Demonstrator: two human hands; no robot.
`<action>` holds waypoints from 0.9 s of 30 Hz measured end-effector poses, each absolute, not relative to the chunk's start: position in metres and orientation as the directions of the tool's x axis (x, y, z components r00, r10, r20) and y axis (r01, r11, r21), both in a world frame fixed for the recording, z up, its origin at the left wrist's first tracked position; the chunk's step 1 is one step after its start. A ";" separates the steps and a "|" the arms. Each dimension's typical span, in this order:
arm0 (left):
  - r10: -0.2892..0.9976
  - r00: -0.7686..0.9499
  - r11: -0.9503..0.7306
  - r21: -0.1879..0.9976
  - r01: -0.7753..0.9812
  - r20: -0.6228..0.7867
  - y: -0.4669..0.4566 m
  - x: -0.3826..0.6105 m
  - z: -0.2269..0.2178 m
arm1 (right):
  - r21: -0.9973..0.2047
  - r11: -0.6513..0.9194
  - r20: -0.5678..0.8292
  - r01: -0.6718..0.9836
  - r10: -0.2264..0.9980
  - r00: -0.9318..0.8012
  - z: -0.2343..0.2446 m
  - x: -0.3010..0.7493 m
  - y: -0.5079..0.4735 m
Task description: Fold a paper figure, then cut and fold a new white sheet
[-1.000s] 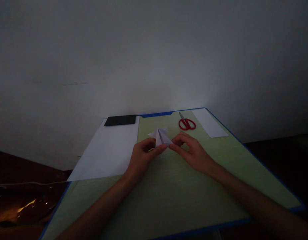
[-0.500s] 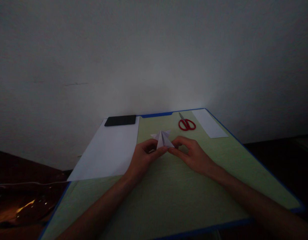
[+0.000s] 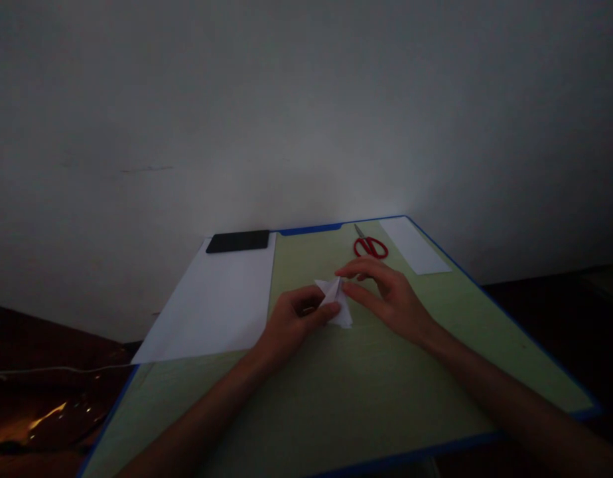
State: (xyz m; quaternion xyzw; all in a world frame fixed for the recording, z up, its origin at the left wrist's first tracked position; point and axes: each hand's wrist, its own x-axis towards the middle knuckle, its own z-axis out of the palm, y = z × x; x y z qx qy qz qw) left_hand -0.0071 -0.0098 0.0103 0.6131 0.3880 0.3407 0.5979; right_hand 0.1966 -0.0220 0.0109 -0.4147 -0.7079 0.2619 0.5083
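Note:
A small piece of white folded paper point(image 3: 331, 290) with pointed flaps is held above the middle of the green table. My left hand point(image 3: 290, 320) grips it from the left, its thumb pressed across the near side and its other fingers partly hidden behind. From the right, my right hand point(image 3: 392, 295) pinches the upper tip of the paper between thumb and index finger. Just beyond that hand lie red-handled scissors point(image 3: 370, 247), their blades pointing away.
A large white sheet point(image 3: 207, 305) covers the left of the table point(image 3: 366, 392), with a dark flat phone-like object point(image 3: 237, 241) on its far end. At the far right lies a white paper strip point(image 3: 416, 247). A wall point(image 3: 306, 119) stands behind; a thin cable point(image 3: 62, 369) runs at left.
The folded paper has been turned and brought slightly nearer and to the right. My right hand has moved from its lower right edge up to its tip.

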 end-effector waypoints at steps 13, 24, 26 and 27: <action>0.879 0.227 -0.461 0.869 0.177 0.420 -0.009 -0.013 0.016 | -0.805 0.530 0.499 0.265 0.848 -0.179 0.013 0.192 -0.027; 0.787 0.405 -0.574 0.793 0.205 0.465 -0.010 -0.016 0.025 | -0.816 0.507 0.445 0.279 0.857 -0.258 0.019 0.191 -0.032; 0.790 0.399 -0.578 0.783 0.231 0.466 -0.010 -0.016 0.026 | -0.822 0.491 0.425 0.288 0.866 -0.263 0.020 0.191 -0.032; 0.790 0.398 -0.581 0.776 0.245 0.466 -0.011 -0.016 0.027 | -0.824 0.484 0.416 0.296 0.870 -0.264 0.020 0.191 -0.033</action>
